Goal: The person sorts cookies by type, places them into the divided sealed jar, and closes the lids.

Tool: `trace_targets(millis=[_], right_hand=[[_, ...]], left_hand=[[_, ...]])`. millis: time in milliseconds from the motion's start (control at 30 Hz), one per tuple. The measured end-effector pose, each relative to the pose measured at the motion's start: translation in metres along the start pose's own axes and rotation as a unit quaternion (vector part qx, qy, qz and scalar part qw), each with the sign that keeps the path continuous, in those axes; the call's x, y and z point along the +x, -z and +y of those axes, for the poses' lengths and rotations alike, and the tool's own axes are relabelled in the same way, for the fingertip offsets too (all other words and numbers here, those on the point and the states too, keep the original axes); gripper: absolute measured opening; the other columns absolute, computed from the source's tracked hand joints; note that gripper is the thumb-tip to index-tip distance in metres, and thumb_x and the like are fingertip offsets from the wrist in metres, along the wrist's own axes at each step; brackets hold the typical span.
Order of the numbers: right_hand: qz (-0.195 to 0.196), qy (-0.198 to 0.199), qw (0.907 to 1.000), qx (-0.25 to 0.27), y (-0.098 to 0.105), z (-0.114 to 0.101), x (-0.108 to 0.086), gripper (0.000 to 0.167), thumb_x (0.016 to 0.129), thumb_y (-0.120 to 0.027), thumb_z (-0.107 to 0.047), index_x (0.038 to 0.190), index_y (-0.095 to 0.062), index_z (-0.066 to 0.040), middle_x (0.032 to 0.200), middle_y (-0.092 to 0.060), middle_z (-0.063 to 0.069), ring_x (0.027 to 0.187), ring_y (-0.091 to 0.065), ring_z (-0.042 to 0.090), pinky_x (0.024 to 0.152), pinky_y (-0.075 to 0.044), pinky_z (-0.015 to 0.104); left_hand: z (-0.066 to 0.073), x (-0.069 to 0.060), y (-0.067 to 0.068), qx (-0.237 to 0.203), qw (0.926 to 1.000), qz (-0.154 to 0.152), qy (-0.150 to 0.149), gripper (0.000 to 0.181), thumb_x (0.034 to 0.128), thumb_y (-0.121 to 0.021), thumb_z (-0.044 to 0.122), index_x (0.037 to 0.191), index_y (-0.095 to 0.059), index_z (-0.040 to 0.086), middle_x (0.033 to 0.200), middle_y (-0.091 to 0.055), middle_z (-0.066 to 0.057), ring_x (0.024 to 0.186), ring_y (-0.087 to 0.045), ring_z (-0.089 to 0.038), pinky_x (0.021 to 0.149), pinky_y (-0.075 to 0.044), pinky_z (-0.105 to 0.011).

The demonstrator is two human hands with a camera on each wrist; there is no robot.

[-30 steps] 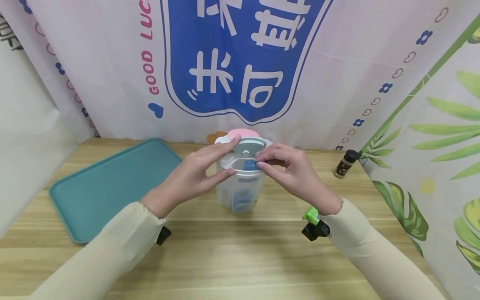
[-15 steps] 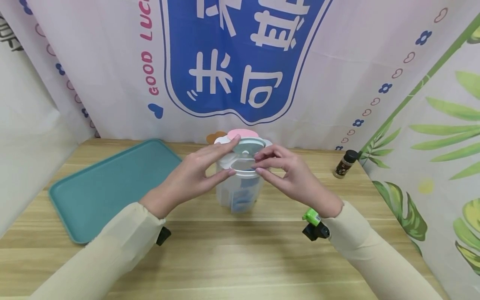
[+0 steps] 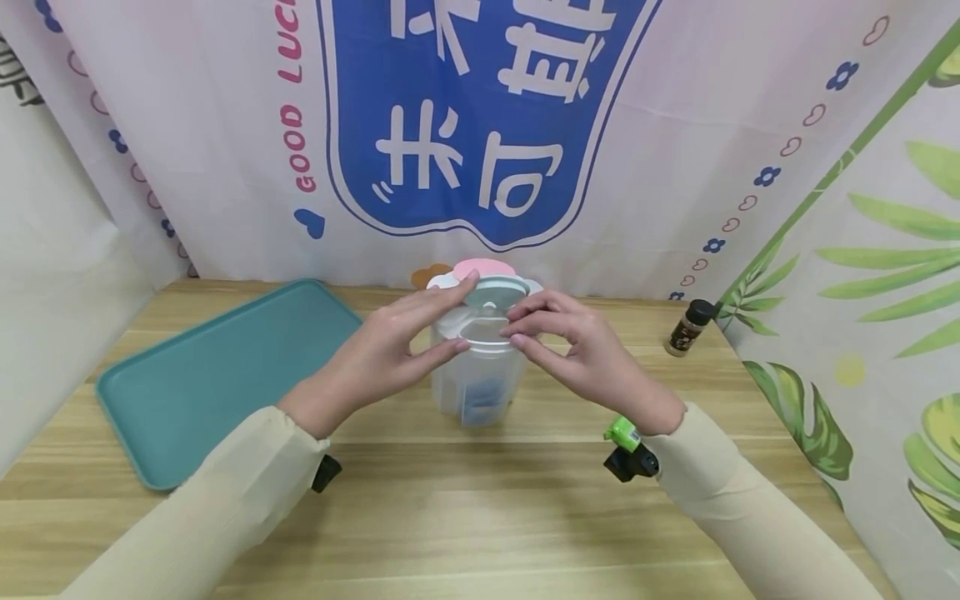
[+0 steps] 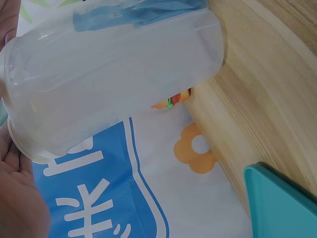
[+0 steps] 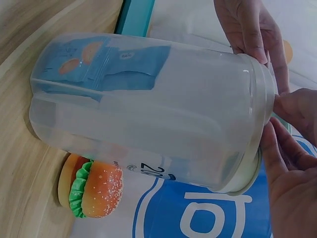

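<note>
A translucent plastic storage container point(image 3: 450, 383) stands upright on the table, its grey-green flap lid point(image 3: 498, 292) raised over the front opening. Blue printed packets point(image 5: 133, 67) lie low inside it. Along the left of the top, my left hand point(image 3: 375, 354) rests with its fingers fairly straight; the index fingertip is by the flap and the thumb touches the front rim. My right hand point(image 3: 573, 333) is at the right of the opening, fingers loosely bent over it and thumb at the rim. No packet shows in either hand. The container's back is hidden in the head view.
A teal tray point(image 3: 225, 375) lies on the table to the left. At the back right stands a small black-capped bottle point(image 3: 688, 329). A toy burger point(image 5: 101, 188) sits behind the container, close to the printed curtain point(image 3: 637, 167).
A blue packet that the right hand held at the opening has been let go and has dropped down inside the container. The right fingers have loosened slightly; the left hand has stayed put.
</note>
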State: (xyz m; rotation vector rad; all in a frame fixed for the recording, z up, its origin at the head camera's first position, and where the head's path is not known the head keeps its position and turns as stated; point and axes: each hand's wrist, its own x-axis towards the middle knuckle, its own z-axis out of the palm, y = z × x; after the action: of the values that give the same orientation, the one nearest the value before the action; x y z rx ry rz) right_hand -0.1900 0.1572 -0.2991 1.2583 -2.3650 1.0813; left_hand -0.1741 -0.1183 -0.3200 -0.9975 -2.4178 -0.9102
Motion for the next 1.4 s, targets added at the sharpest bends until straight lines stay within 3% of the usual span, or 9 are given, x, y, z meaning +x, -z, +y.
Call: trace_targets(millis=[167,300,400,500,667,767,867,1200,1400], right_hand=[[0.050,0.021,0.9970,0.056,0.004,0.006,-0.003,0.016,0.096,-0.067,0.007,0.107,-0.077,0.001,0.109,-0.076,0.016,0.101,-0.072,0.014,0.088,-0.063,0.022],[0.116,0.019,0.9864,0.115,0.009,0.018,-0.007,0.016,0.101,-0.057,0.008,0.101,-0.074,0.009,0.099,-0.076,0.019,0.090,-0.072,0.006,0.078,-0.064,0.022],[0.164,-0.016,0.9768,0.137,0.015,0.031,-0.011,0.023,0.105,-0.052,0.004,0.097,-0.071,0.013,0.094,-0.078,0.009,0.084,-0.072,0.005,0.074,-0.064,0.021],[0.176,-0.080,0.9728,0.127,0.024,0.049,-0.014,0.026,0.108,-0.053,-0.002,0.098,-0.071,0.013,0.093,-0.078,-0.006,0.082,-0.072,0.005,0.073,-0.063,0.020],[0.116,-0.222,0.9672,0.042,0.044,0.095,-0.020,0.030,0.108,-0.059,-0.023,0.112,-0.071,0.005,0.103,-0.075,0.007,0.087,-0.069,0.003,0.077,-0.062,0.016],[0.072,-0.294,0.9529,-0.004,0.050,0.125,-0.030,0.033,0.109,-0.058,-0.027,0.120,-0.069,0.003,0.110,-0.071,0.021,0.088,-0.067,0.005,0.078,-0.060,0.013],[0.034,-0.346,0.9370,-0.035,0.051,0.148,-0.043,0.033,0.109,-0.056,-0.024,0.123,-0.067,0.004,0.113,-0.070,0.023,0.089,-0.067,0.010,0.076,-0.058,0.013],[-0.070,-0.410,0.9051,-0.089,0.040,0.184,-0.065,0.036,0.108,-0.057,-0.021,0.128,-0.065,0.007,0.123,-0.069,0.028,0.110,-0.067,0.038,0.091,-0.059,0.043],[-0.117,-0.433,0.8893,-0.091,0.031,0.192,-0.061,0.048,0.107,-0.057,-0.024,0.142,-0.055,0.010,0.133,-0.065,0.030,0.122,-0.063,0.042,0.103,-0.057,0.051]], left_hand=[[-0.001,-0.001,-0.001,-0.003,1.0000,-0.001,-0.001,0.072,0.0981,-0.076,0.024,0.162,-0.042,0.019,0.153,-0.061,-0.008,0.139,-0.061,-0.029,0.115,-0.053,-0.049],[-0.001,0.000,-0.002,-0.005,1.0000,0.005,-0.006,0.072,0.0973,-0.077,0.023,0.161,-0.043,0.018,0.153,-0.061,-0.008,0.139,-0.061,-0.029,0.115,-0.053,-0.048],[-0.001,0.000,-0.002,-0.003,0.9999,0.009,-0.009,0.072,0.0970,-0.077,0.023,0.161,-0.044,0.018,0.154,-0.060,-0.008,0.140,-0.060,-0.029,0.116,-0.052,-0.048],[-0.002,-0.001,-0.002,-0.001,0.9999,0.009,-0.010,0.073,0.0970,-0.077,0.023,0.161,-0.043,0.018,0.154,-0.060,-0.007,0.140,-0.060,-0.028,0.116,-0.052,-0.047],[-0.003,-0.001,-0.004,0.000,0.9999,0.009,-0.012,0.073,0.0973,-0.077,0.023,0.161,-0.043,0.018,0.154,-0.060,-0.007,0.139,-0.061,-0.027,0.115,-0.053,-0.046],[-0.003,0.000,-0.004,0.001,0.9999,0.006,-0.012,0.073,0.0971,-0.077,0.024,0.161,-0.043,0.019,0.153,-0.061,-0.006,0.138,-0.062,-0.026,0.115,-0.054,-0.045],[-0.001,0.001,-0.004,0.000,1.0000,-0.001,-0.009,0.074,0.0974,-0.077,0.025,0.162,-0.041,0.021,0.154,-0.060,-0.005,0.139,-0.061,-0.026,0.115,-0.053,-0.045],[-0.001,0.001,-0.006,-0.001,0.9999,0.006,-0.015,0.074,0.0972,-0.077,0.023,0.162,-0.042,0.019,0.155,-0.059,-0.006,0.140,-0.060,-0.027,0.116,-0.052,-0.045],[-0.002,-0.001,-0.004,0.000,0.9996,0.021,-0.020,0.073,0.0958,-0.078,0.020,0.161,-0.044,0.016,0.154,-0.060,-0.007,0.140,-0.060,-0.029,0.116,-0.052,-0.048]])
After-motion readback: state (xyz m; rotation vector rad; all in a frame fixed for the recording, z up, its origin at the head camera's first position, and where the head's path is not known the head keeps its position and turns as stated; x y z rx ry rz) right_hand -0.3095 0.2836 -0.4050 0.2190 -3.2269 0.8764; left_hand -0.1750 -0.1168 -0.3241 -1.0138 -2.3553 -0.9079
